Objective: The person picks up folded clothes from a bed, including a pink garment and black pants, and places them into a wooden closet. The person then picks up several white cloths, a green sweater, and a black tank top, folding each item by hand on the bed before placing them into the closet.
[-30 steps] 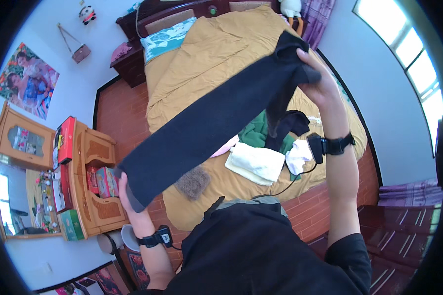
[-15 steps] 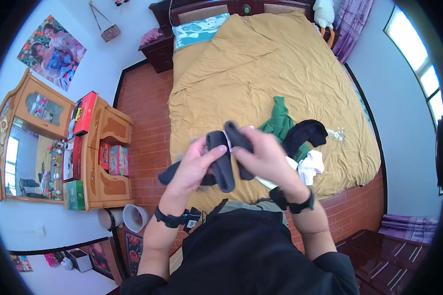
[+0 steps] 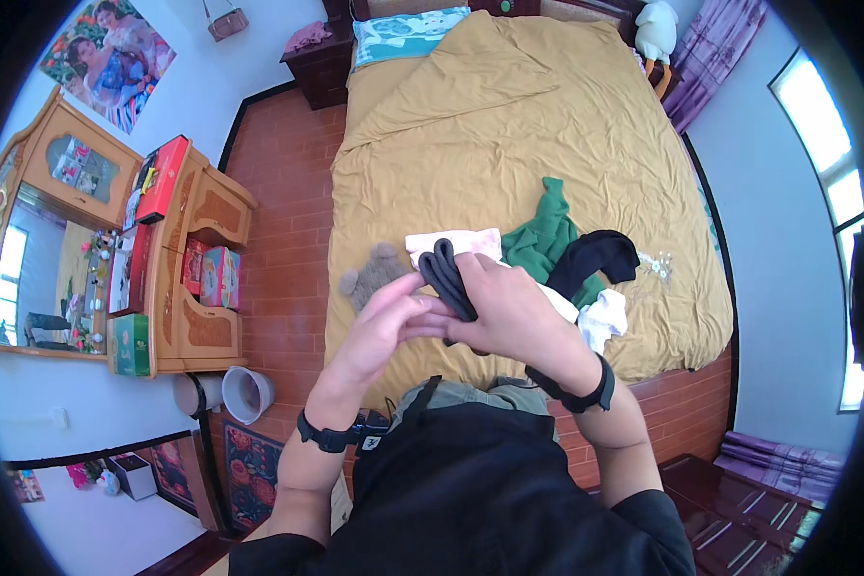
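Over the near part of the bed I have a dark grey cloth bundle [image 3: 444, 278], rolled or folded in layers with looped edges at its top; it looks like socks. My right hand [image 3: 509, 305] is closed around its right side. My left hand [image 3: 386, 322] has its fingers stretched out against the bundle's lower left side, not wrapped round it. Behind the bundle lies a pale pink patterned cloth [image 3: 466, 242], partly covered. A fluffy grey-brown item [image 3: 374, 273] rests left of it, beside my left hand.
On the mustard bedspread [image 3: 451, 144], right of my hands, lie a green garment [image 3: 544, 230], a black garment [image 3: 600, 261], a white cloth [image 3: 603, 319] and a small clear packet [image 3: 657, 265]. A wooden dresser [image 3: 202, 341] and a white bin [image 3: 248, 395] stand at the left.
Two separate dark grey pieces, one in each hand, are now one bundle held by my right hand. My left fingers have loosened. The fluffy item and pink cloth show more fully.
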Demonstrator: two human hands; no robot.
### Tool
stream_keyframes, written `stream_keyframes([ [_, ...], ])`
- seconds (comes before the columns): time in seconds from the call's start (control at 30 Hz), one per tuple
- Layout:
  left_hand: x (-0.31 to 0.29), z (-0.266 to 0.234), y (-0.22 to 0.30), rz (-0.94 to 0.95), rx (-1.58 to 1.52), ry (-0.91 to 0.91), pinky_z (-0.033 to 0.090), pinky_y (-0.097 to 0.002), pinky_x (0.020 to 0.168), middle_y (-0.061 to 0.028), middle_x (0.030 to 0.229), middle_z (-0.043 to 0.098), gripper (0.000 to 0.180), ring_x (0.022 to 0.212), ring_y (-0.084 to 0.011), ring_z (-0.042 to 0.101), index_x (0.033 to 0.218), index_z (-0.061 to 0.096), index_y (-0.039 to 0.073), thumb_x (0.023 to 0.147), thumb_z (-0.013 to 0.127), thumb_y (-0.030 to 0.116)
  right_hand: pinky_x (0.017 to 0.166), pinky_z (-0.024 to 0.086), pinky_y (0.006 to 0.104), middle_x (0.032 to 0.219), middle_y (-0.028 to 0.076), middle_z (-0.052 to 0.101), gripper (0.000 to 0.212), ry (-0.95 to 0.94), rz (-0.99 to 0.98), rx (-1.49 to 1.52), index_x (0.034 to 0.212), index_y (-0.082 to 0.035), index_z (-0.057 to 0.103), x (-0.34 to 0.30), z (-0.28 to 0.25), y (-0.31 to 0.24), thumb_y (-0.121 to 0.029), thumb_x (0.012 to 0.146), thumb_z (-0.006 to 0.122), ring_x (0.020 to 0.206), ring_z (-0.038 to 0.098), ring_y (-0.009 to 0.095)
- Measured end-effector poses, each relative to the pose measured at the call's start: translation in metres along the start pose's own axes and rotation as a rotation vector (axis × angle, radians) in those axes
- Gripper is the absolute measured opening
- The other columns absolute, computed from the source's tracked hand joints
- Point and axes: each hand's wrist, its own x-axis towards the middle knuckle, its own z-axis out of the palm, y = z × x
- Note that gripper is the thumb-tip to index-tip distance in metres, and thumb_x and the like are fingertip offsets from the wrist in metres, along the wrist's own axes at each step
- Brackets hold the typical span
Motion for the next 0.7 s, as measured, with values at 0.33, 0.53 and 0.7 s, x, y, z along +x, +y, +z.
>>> stream_keyframes([
  [0.33,0.062,-0.113,-0.140,-0.005,0.067,0.385,0.044,-0.0440,0.101,-0.0129,0.141,0.046,0.066,0.127,-0.0215,0.047,0.150,0.031,0.015,0.095,0.065,0.030,0.071,0.049,0.0352,0.086,0.017,0.065,0.031,0.028,0.074,0.250,0.104,0.005,0.061,0.034,-0.118,-0.014,-0.014,0.081,0.059,0.081,0.064,0.026],
  [0.53,0.102,-0.143,-0.248,-0.313,-0.592,0.042,0.035,-0.0539,0.110,-0.0136,0.152,0.037,0.075,0.135,-0.0349,0.040,0.152,0.027,0.015,0.093,0.063,0.044,0.089,0.043,0.0257,0.107,0.006,0.061,0.049,0.271,0.366,0.443,0.129,-0.001,0.057,0.019,-0.189,-0.073,-0.016,0.082,0.055,0.097,0.058,0.015],
  [0.7,0.116,-0.125,-0.239,-0.027,-0.192,-0.142,0.029,-0.0475,0.117,-0.0089,0.155,0.034,0.103,0.141,-0.0285,0.036,0.154,0.024,0.011,0.076,0.077,0.053,0.093,0.049,0.0304,0.115,0.016,0.064,0.055,0.455,0.313,0.677,0.130,0.007,0.052,-0.005,-0.222,-0.056,-0.019,0.082,0.053,0.101,0.064,0.022],
])
